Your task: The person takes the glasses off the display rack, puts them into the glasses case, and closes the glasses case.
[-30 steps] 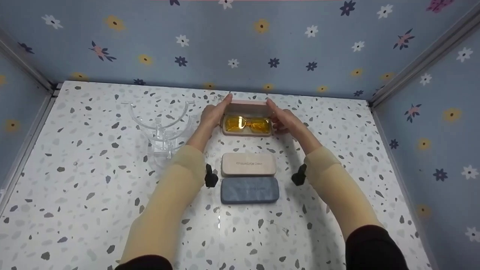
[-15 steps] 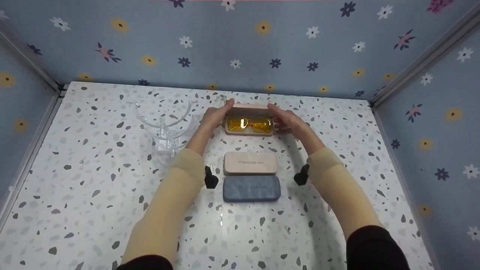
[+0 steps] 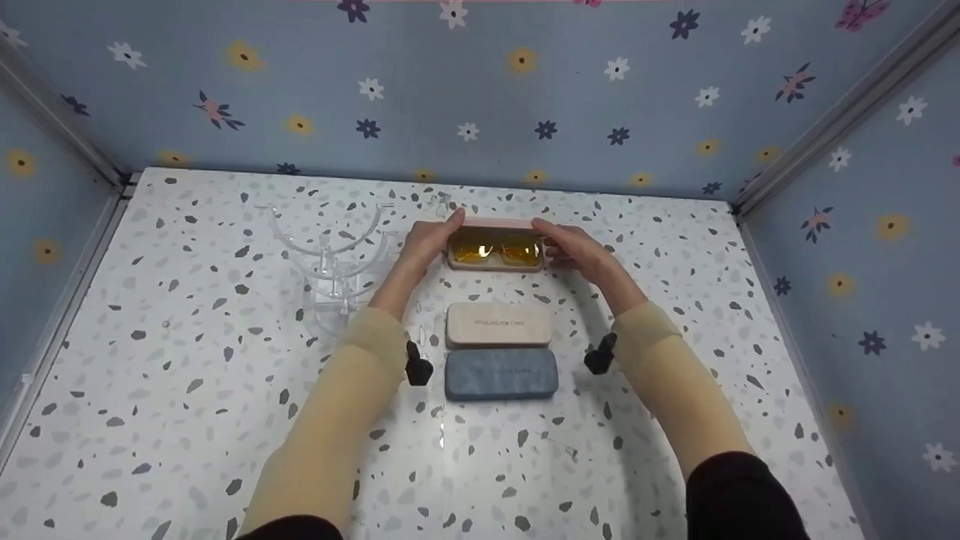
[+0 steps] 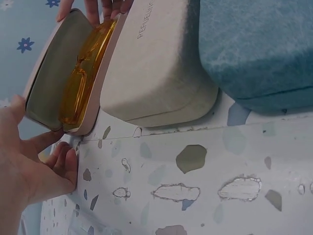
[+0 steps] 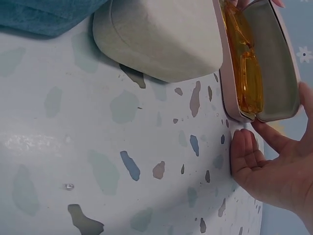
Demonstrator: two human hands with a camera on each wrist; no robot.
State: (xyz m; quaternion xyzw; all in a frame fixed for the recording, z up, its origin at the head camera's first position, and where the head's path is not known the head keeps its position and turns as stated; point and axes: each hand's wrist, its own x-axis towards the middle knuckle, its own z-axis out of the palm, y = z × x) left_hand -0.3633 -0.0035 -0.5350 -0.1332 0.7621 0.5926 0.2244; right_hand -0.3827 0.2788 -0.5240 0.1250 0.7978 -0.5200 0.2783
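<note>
A pale pink glasses case (image 3: 498, 223) lies at the back of the table, its lid partly raised. Inside it are glasses with yellow lenses (image 3: 517, 253), seen also in the left wrist view as yellow glasses (image 4: 78, 81). My left hand (image 3: 424, 244) holds the case's left end, thumb on the lid edge and index finger near the hinge. At the opposite end, my right hand (image 3: 582, 250) does the same, its other fingers bent beside the case in the right wrist view. The lid hides the upper part of the glasses from the head camera.
Nearer to me lie a closed cream glasses case (image 3: 499, 325) and a closed blue glasses case (image 3: 501, 374), side by side. A clear plastic stand with curved arms (image 3: 328, 281) is left of my left hand. A flowered wall (image 3: 495, 97) rises behind the table.
Both hands have lowered the pink case's lid towards me, so it covers more of the yellow glasses. The cream and blue cases have stayed in place.
</note>
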